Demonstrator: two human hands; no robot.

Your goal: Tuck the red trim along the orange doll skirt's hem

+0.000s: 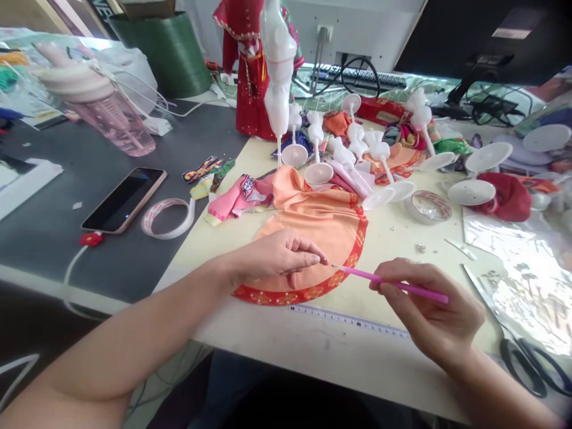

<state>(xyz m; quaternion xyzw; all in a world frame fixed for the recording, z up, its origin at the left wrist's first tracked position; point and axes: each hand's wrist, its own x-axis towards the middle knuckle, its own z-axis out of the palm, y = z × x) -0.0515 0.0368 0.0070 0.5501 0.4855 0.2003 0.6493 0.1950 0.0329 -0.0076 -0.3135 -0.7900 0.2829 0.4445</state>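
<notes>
My right hand [435, 310] is closed round a slim pink pen-like tool [413, 289], whose thin pale tip points left. My left hand [286, 256] hovers over the cloth with thumb and forefinger pressed together near that tip; whatever is in the pinch is too small to make out. Beneath it lies a small orange skirt-like doll garment [313, 220], spread in a fan with a red, gold-patterned border [328, 286]. Several small pearl-like beads sit along the border's lower left part. A ruler strip [353, 322] lies just in front of the hem.
Black-handled scissors [513, 342] and shiny clear film [522, 268] lie at right. White doll torsos on stands [379, 149] crowd the back. Tape rolls [167, 218], a phone [125, 199] and a tilted pink bottle [102, 107] are at left.
</notes>
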